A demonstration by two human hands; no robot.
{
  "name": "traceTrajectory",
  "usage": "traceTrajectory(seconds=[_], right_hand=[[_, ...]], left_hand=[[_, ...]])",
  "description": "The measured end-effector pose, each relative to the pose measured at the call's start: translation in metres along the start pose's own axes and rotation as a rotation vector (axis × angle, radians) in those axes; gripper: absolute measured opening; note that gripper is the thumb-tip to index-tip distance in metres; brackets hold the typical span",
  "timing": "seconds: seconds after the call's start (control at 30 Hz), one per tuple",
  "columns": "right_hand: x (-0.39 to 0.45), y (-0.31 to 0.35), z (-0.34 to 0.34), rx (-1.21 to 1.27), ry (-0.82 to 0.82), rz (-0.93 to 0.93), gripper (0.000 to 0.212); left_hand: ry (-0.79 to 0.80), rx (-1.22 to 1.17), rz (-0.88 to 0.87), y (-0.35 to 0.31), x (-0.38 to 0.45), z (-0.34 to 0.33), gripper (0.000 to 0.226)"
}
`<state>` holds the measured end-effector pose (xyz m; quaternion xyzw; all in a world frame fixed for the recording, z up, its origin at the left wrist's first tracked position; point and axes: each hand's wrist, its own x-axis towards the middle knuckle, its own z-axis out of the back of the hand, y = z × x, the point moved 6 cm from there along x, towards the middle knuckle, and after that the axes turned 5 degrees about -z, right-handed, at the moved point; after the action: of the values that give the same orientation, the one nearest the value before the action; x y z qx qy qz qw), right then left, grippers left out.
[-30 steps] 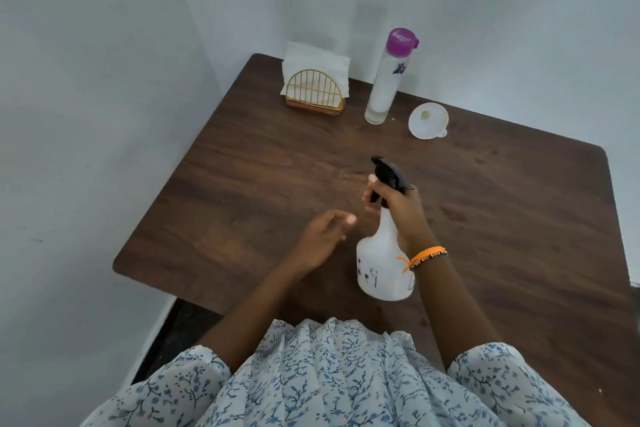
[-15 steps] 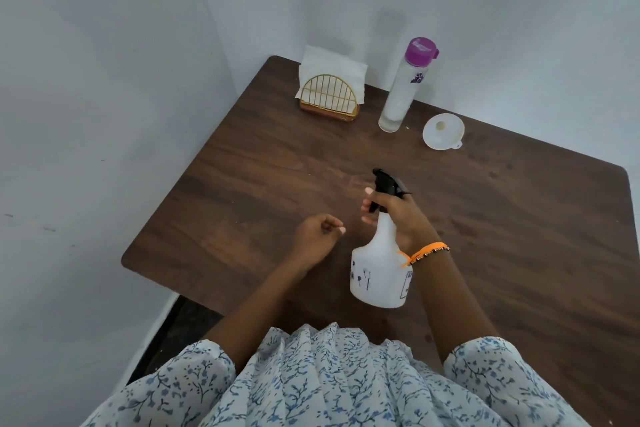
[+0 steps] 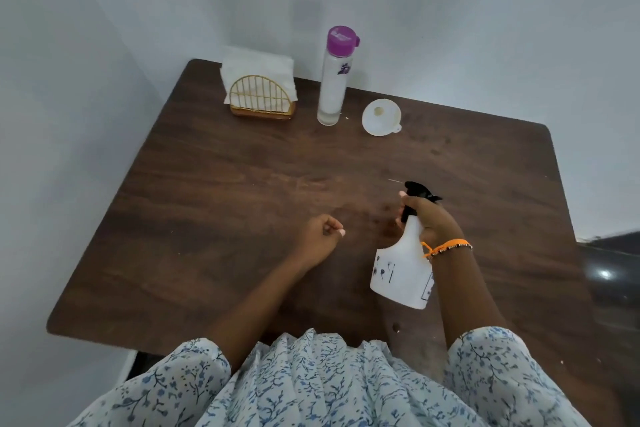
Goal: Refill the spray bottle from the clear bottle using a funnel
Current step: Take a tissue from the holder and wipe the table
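Beyond, napkin holder (image 3: 260, 99) beside clear bottle (image 3: 333, 87).

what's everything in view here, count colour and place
table: 1, dark brown, fills the middle
napkin holder: 1, gold wire, far left of table, white napkins in it
clear bottle: 1, purple cap, upright, right of the holder
funnel: 1, white, right of the clear bottle
spray bottle: 1, white with black head, tilted, near right
wristband: 1, orange, right wrist
sleeves: 2, blue-flowered white, bottom
left hand: 1, curled, holds nothing, left of spray bottle
right hand: 1, grips the spray bottle's neck
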<state>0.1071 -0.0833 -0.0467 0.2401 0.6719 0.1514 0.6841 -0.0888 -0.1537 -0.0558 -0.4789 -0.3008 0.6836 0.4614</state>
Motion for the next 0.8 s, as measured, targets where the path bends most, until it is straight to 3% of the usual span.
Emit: traceTrajectory(seconds=[0.33, 0.5, 0.63, 0.8], right_hand=[[-0.012, 0.004, 0.018, 0.209, 0.034, -0.02, 0.017], [-0.024, 0.021, 0.028, 0.149, 0.046, 0.144, 0.038], [-0.034, 0.046, 0.031, 0.221, 0.001, 0.334, 0.024], [-0.039, 0.087, 0.039, 0.099, -0.076, 0.523, 0.019]], left_hand=[[0.077, -0.035, 0.011, -0.006, 0.016, -0.017, 0.008], [0.14, -0.051, -0.039, -0.023, 0.019, -0.029, 0.017], [0.164, -0.05, -0.058, -0.034, 0.025, -0.034, 0.014], [0.124, -0.076, -0.066, -0.057, 0.048, -0.027, 0.01]])
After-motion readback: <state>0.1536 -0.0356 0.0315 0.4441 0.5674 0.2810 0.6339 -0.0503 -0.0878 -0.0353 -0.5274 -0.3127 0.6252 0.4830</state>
